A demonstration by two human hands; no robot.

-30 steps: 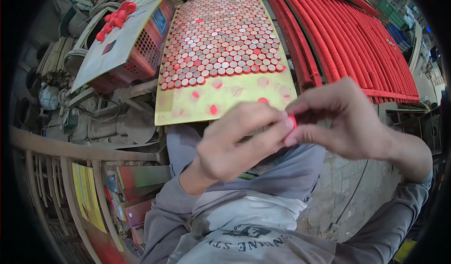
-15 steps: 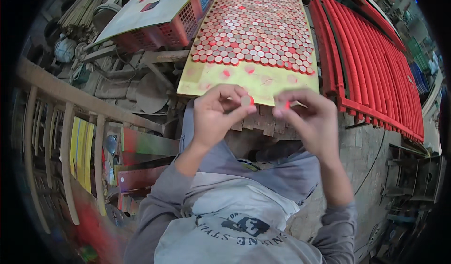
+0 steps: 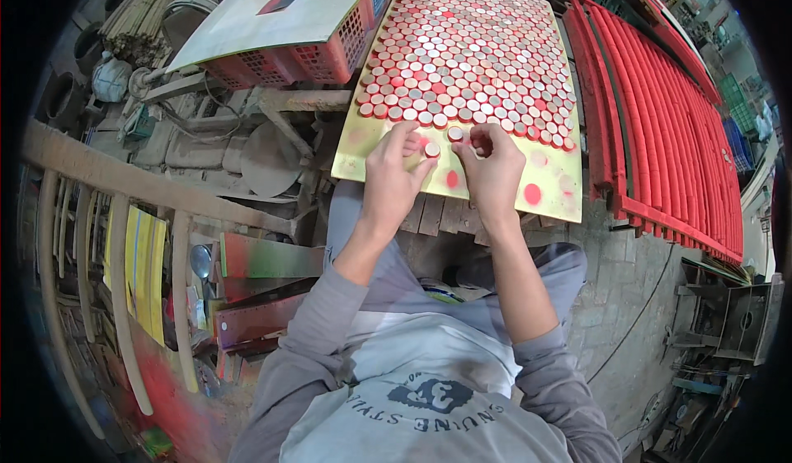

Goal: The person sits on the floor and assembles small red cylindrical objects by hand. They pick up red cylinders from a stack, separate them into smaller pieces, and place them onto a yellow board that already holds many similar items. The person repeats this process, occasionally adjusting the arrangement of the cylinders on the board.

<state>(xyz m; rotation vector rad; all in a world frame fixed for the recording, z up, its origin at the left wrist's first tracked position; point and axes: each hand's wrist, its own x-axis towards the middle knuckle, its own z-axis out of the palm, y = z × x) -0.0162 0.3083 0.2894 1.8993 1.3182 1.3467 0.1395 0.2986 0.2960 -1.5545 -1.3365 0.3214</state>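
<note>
1. One red-edged disc point(image 3: 431, 149) is pinched in the fingertips of the left hand point(image 3: 391, 170), above the yellow board point(image 3: 499, 181).
2. At its two o'clock, I see the right hand point(image 3: 497, 166) pinching a second disc point(image 3: 454, 135).
3. Packed discs point(image 3: 474, 59) spread toward one o'clock.
4. Red slats point(image 3: 664, 133) lie at three.

Discs point(image 3: 470, 59) lie on the board point(image 3: 355, 159), right of the crate point(image 3: 332, 65).

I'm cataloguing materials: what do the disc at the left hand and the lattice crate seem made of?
Disc at the left hand: probably wood, judging by its pale, matt face; red rim, apparently painted. Crate: likely moulded plastic, dull red, judging by its regular grid openings.
</note>
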